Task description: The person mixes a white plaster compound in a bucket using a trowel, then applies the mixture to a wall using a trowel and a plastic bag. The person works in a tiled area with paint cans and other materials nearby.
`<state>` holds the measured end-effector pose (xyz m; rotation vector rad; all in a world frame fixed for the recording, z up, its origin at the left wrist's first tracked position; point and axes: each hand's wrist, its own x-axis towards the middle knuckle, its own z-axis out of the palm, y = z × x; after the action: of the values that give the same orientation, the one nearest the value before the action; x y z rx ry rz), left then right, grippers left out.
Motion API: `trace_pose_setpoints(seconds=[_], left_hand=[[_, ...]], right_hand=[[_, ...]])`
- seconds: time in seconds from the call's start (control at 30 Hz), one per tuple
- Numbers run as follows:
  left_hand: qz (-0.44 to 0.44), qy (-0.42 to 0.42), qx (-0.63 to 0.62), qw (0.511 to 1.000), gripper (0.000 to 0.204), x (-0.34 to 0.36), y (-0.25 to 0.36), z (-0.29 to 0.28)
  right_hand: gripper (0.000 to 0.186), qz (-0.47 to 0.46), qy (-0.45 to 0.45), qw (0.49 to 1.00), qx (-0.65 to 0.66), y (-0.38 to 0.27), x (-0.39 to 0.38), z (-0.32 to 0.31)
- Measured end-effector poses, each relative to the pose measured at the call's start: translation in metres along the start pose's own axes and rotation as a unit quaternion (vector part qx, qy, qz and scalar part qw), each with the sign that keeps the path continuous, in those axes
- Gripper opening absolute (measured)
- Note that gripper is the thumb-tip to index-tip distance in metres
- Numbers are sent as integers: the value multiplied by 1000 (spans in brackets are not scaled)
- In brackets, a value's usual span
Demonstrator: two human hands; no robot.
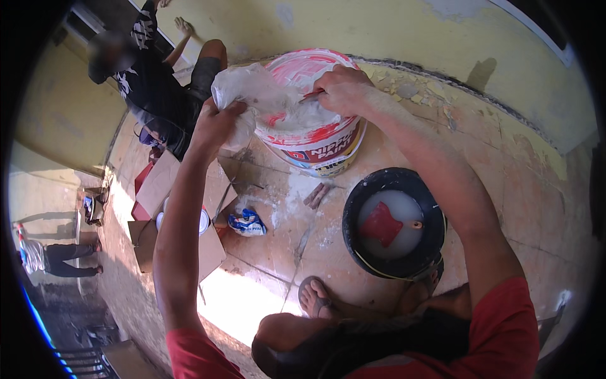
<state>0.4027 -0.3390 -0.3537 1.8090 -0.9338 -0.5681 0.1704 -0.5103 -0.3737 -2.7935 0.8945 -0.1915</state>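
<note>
A large paint bucket [310, 151] with a printed label stands on the tiles ahead of me, its inside and rim smeared red and white. My left hand [218, 123] grips the edge of a whitish plastic bag [249, 91] at the bucket's left side. The bag reaches over the rim, and white stuff shows near its mouth. Over the bucket's right rim, my right hand [344, 91] is closed around a thin reddish-brown tool [311, 96]. Its far end is lost in the white stuff, so its kind is unclear.
A black bucket [351, 243] of cloudy water, with a red scraper [380, 224] in it, stands near my right foot. An open cardboard box [154, 189] and a crumpled blue-white packet [247, 223] lie left. Another person [158, 82] sits by the wall. Paint flakes [407, 88] litter the wall's foot.
</note>
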Motion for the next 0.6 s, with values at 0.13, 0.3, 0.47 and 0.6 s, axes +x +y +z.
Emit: trace_pose_setpoints(seconds=[0.13, 0.3, 0.47, 0.6], left_hand=[[-13, -3, -83, 996, 38, 4, -9, -11], [7, 22, -234, 972, 42, -13, -27, 0], [-2, 67, -174, 983, 51, -41, -86, 21], [31, 50, -15, 998, 61, -61, -90, 42]], right_hand=[[38, 4, 3, 1000, 12, -4, -3, -1], [36, -5, 23, 1000, 14, 2, 2, 1], [37, -9, 33, 999, 13, 1, 3, 2], [37, 1, 36, 999, 5, 1, 2, 4]])
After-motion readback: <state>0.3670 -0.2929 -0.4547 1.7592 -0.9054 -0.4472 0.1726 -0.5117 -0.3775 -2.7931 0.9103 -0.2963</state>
